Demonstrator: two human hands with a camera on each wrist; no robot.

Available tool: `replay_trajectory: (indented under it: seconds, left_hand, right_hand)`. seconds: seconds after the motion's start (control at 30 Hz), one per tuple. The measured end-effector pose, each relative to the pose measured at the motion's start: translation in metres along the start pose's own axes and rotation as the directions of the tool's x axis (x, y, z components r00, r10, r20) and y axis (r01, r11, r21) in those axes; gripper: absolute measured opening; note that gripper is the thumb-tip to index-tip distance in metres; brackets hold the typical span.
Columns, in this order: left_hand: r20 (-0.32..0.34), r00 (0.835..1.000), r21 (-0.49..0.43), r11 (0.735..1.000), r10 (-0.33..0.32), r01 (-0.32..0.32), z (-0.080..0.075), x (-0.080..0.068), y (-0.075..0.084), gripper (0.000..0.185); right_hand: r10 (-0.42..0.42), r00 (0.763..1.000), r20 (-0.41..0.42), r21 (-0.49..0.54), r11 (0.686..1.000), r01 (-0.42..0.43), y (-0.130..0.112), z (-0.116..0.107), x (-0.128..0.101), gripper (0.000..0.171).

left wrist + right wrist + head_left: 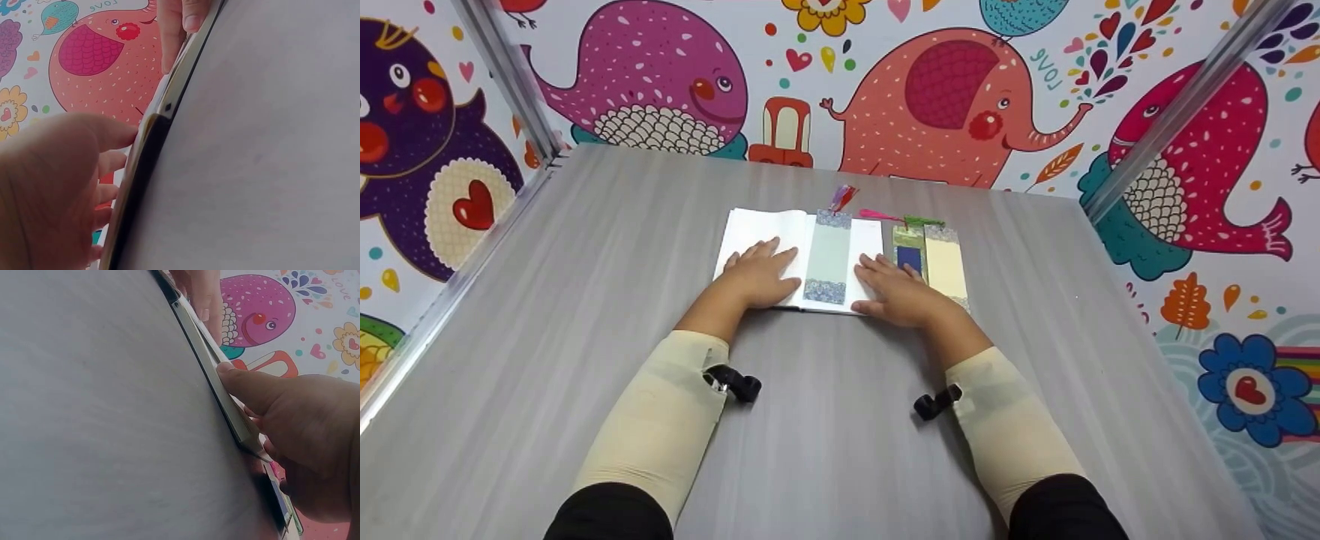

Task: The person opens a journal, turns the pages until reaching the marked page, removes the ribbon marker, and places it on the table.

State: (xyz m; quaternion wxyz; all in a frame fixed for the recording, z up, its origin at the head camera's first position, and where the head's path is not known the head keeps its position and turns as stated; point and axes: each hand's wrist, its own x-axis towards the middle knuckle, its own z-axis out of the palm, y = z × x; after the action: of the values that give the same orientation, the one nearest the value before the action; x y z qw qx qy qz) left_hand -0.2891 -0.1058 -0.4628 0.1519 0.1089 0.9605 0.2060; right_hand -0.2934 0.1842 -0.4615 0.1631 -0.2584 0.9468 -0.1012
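An open white book [757,226] lies flat on the grey table [585,315] near the far wall. A pale green bookmark [828,259] with glittery ends and a red-purple tassel lies along its middle. My left hand [759,274] rests flat on the left page, fingers straight. On the right page's outer edge my right hand [894,289] presses flat. The left wrist view shows the left hand [50,185] beside the book's dark edge [140,169]. In the right wrist view the right hand's [298,422] thumb touches the book's edge [219,382].
Two more bookmarks lie just right of the book: a green and blue one [908,253] and a cream one [946,268], their tassels pointing to the wall. Cartoon-patterned walls with metal rails enclose the table on three sides.
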Motion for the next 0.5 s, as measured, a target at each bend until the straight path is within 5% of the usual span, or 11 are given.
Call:
replay_trajectory:
  seconds: [0.27, 0.5]
  left_hand:
    - [0.011, 1.000, 0.033, 0.999, 0.004, -0.004, 0.001, 0.002, 0.000, 0.075]
    - [0.026, 1.000, 0.025, 1.000, -0.012, 0.011, -0.001, -0.001, 0.003, 0.075]
  right_hand:
    - [-0.062, 0.988, -0.142, 0.038, 0.997, 0.068, -0.018, 0.004, 0.003, 0.075]
    - [-0.090, 0.987, -0.132, 0.008, 0.996, 0.092, -0.033, 0.012, 0.013, 0.069]
